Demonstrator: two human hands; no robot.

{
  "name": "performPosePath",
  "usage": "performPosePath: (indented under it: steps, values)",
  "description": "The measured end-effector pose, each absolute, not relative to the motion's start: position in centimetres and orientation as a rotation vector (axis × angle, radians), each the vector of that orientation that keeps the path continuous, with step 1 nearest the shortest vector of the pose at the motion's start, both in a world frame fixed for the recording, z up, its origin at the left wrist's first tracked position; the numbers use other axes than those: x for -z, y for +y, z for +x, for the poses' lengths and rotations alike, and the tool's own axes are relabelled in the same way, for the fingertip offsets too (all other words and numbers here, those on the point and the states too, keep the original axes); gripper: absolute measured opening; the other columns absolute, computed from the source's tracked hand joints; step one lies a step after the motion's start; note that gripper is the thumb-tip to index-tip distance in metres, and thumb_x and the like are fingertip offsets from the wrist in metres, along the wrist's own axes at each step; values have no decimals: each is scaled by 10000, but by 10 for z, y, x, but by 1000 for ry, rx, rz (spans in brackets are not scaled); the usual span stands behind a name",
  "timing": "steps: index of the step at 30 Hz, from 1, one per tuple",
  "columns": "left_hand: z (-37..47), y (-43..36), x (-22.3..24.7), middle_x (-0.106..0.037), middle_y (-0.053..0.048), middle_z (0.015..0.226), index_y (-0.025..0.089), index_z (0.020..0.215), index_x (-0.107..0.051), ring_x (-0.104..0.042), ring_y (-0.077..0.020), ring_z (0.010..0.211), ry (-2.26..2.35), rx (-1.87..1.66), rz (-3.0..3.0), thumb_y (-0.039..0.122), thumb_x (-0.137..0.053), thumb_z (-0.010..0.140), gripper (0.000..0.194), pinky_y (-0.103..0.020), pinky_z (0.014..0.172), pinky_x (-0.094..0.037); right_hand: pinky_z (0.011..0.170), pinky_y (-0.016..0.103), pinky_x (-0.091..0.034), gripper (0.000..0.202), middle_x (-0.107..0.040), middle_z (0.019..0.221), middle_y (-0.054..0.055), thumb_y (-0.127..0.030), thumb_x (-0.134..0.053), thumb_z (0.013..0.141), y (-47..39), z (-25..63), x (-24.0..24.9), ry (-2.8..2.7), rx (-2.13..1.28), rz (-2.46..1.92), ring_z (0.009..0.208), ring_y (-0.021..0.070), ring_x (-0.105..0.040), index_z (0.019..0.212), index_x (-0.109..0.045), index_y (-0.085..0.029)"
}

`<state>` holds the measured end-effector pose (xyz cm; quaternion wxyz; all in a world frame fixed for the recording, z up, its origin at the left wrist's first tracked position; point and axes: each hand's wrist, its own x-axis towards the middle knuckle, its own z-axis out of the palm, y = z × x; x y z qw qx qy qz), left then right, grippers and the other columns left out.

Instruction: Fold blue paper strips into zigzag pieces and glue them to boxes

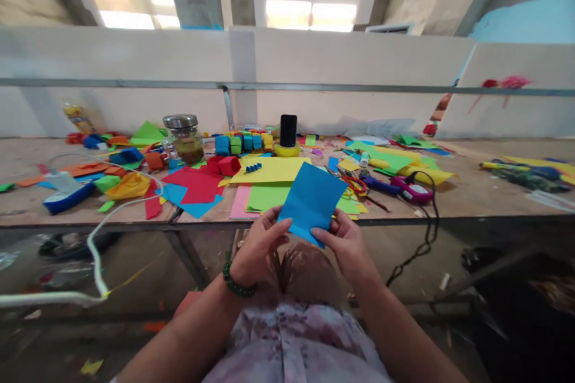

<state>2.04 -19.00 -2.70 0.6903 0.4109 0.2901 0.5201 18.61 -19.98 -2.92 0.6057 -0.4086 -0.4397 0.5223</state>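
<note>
A sheet of blue paper [313, 197] is held up in front of me at the table's near edge, tilted, with its lower edge bent up in a narrow fold. My left hand [268, 239] pinches its lower left corner, thumb on top. At the lower right, my right hand [344, 239] grips the same sheet, its thumb pressing the folded edge. Behind the sheet lie yellow paper [269, 170], light green paper [268, 198] and a strip of pink paper [240, 201]. A small folded dark blue paper piece [253, 167] rests on the yellow paper.
Scissors [357, 184] and a purple glue gun [411, 190] with a hanging cord lie to the right. A phone [288, 130] stands at the back beside several coloured paper cubes [242, 142]. Left are red paper [193, 184], a lidded glass jar [183, 139] and a white cable [96, 251].
</note>
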Motion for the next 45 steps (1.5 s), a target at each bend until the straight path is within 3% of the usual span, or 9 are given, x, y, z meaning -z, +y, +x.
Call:
performPosePath:
  steps: [3, 9, 21, 24, 26, 31, 39, 45]
  values:
    - [33, -201, 41, -629, -17, 765, 150, 813, -654, -581, -106, 700, 643, -1153, 742, 360, -767, 674, 276, -194, 614, -442, 679, 296, -541, 581, -720, 926, 55, -270, -812, 586, -206, 177, 36, -1007, -1012, -971, 761, 188, -665, 1085, -525, -196]
    - [43, -206, 44, -620, -16, 619, 109, 666, -665, -534, -92, 572, 740, -1187, 799, 370, -790, 620, 293, -189, 533, -402, 711, 343, -546, 495, -721, 947, 84, -326, -793, 603, -214, 177, 40, -963, -978, -1003, 793, 218, -669, 1021, -581, -170]
    - [29, -190, 49, -572, 28, 566, 128, 659, -636, -459, -48, 497, 830, -1358, 769, 418, -792, 609, 333, -165, 483, -333, 520, 266, -486, 353, -679, 667, 22, -355, -807, 554, -222, 174, 43, -937, -989, -1106, 544, 145, -573, 761, -608, -149]
    - [24, -190, 46, -609, 23, 667, 153, 818, -662, -457, -39, 503, 800, -1381, 745, 526, -738, 645, 418, -161, 462, -314, 465, 246, -446, 321, -631, 567, 8, -369, -793, 572, -222, 174, 45, -953, -912, -1159, 479, 125, -521, 666, -572, -156]
    - [25, -195, 46, -617, 8, 692, 151, 826, -659, -469, -52, 500, 742, -1267, 768, 608, -683, 658, 488, -181, 463, -327, 438, 242, -424, 322, -597, 515, -2, -376, -788, 575, -221, 172, 45, -973, -879, -1194, 444, 116, -489, 634, -558, -158]
    - [32, -205, 53, -491, 34, 464, 127, 533, -547, -389, -49, 415, 835, -1082, 888, 566, -742, 608, 486, -200, 435, -257, 464, 245, -435, 306, -613, 550, 5, -361, -788, 565, -223, 165, 42, -985, -910, -1171, 484, 124, -509, 628, -576, -151]
    - [21, -207, 48, -515, 41, 498, 113, 608, -601, -401, -34, 417, 844, -1079, 797, 420, -828, 552, 386, -167, 430, -281, 479, 236, -416, 308, -601, 543, 1, -384, -776, 591, -224, 166, 47, -996, -1034, -1128, 489, 114, -492, 615, -587, -141]
    - [11, -213, 46, -562, 6, 519, 123, 638, -613, -479, -69, 434, 834, -916, 737, 490, -770, 623, 399, -176, 430, -332, 504, 232, -430, 311, -595, 585, -11, -417, -747, 641, -220, 166, 54, -1266, -920, -1176, 531, 121, -500, 697, -584, -158]
